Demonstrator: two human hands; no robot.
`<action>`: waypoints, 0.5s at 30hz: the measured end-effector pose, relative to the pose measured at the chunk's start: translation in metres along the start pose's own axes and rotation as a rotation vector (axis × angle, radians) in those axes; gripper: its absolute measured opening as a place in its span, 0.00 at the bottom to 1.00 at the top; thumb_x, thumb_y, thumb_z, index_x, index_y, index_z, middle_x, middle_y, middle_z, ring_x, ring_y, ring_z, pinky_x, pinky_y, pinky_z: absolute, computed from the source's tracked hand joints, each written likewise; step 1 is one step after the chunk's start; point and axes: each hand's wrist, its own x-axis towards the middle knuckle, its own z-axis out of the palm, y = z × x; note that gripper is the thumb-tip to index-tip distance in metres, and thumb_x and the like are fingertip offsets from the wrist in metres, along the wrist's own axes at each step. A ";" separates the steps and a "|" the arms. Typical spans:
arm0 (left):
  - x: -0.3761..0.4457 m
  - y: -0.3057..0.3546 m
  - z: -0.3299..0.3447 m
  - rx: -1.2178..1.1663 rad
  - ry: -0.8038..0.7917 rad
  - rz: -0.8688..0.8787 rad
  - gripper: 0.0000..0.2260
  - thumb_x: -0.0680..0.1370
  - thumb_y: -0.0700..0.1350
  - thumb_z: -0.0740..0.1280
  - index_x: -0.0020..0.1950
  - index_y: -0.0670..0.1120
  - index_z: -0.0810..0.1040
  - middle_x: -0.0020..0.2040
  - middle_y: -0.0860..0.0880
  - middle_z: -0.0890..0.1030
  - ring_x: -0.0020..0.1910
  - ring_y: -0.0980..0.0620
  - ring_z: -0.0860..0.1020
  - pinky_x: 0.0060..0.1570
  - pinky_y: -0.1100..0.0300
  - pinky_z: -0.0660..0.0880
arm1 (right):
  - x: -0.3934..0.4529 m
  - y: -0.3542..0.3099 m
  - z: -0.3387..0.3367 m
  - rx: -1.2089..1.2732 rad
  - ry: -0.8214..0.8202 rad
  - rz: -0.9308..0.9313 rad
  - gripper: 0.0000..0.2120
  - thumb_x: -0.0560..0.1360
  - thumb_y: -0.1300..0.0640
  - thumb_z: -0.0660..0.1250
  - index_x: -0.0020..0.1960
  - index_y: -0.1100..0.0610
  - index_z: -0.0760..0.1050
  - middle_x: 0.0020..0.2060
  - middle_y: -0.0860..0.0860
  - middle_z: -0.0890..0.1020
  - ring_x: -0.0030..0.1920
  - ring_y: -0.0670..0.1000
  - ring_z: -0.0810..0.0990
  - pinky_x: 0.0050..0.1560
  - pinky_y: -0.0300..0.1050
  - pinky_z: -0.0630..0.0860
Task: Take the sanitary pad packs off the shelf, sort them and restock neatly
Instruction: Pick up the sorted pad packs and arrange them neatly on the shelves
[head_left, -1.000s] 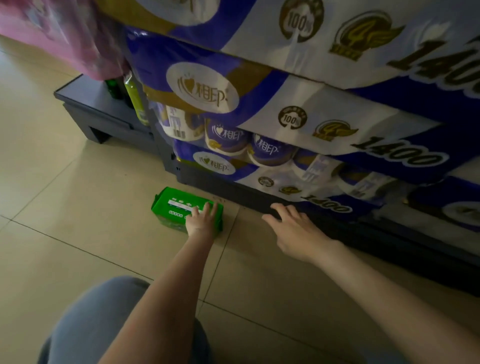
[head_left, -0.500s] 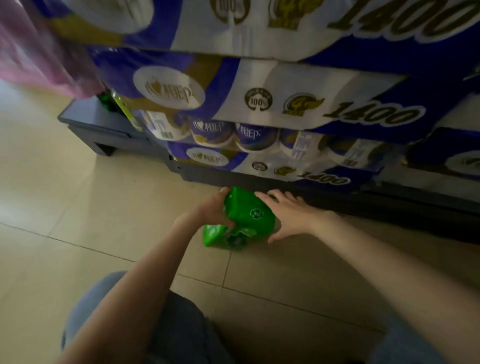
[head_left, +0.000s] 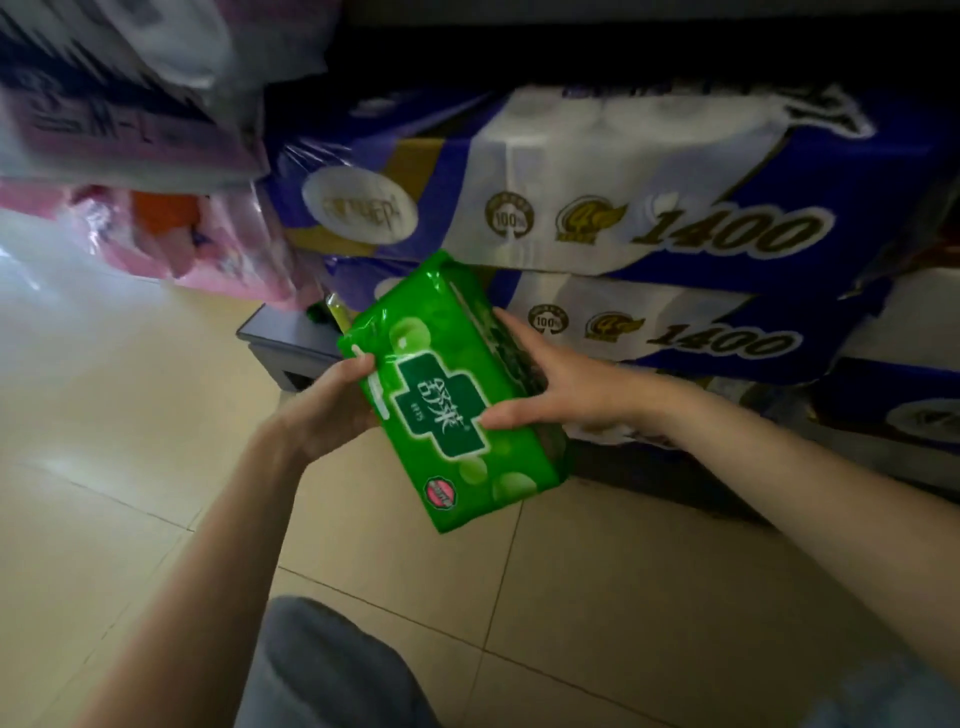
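Head view: green pad pack mid-frame, held off the floor. Left hand grip wraps its left edge, right hand grip pinches right side, thumb on front. Tip: keep label up, both hands supporting, check brand b4 sorting; tissue packs stacked behind.

Glossy film over glazed tile

The green pad pack, gripped between left hand and right hand, is shiny crinkled plastic film; behind the hands, tissue bales in glossy wrap – beneath them a smooth, sheeny tiled floor, matt grey cloth on the knee
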 end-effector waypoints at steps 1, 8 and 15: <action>-0.003 0.012 0.005 0.025 -0.014 0.024 0.30 0.45 0.60 0.82 0.45 0.53 0.86 0.45 0.52 0.85 0.44 0.55 0.83 0.40 0.60 0.80 | -0.003 -0.011 -0.009 -0.028 0.003 -0.003 0.47 0.70 0.54 0.74 0.76 0.43 0.45 0.64 0.38 0.66 0.60 0.36 0.70 0.58 0.29 0.71; -0.024 0.102 0.044 0.138 -0.067 0.357 0.38 0.54 0.63 0.79 0.62 0.54 0.76 0.57 0.51 0.81 0.54 0.50 0.81 0.45 0.54 0.80 | -0.040 -0.091 -0.084 -0.102 0.027 -0.065 0.38 0.62 0.51 0.75 0.64 0.31 0.61 0.65 0.40 0.71 0.59 0.39 0.75 0.54 0.36 0.77; -0.022 0.182 0.100 0.399 0.004 0.489 0.34 0.59 0.54 0.79 0.61 0.53 0.71 0.51 0.49 0.84 0.48 0.49 0.83 0.42 0.61 0.80 | -0.066 -0.190 -0.130 -0.449 0.269 -0.075 0.33 0.61 0.46 0.76 0.63 0.33 0.67 0.62 0.44 0.72 0.56 0.45 0.77 0.48 0.37 0.79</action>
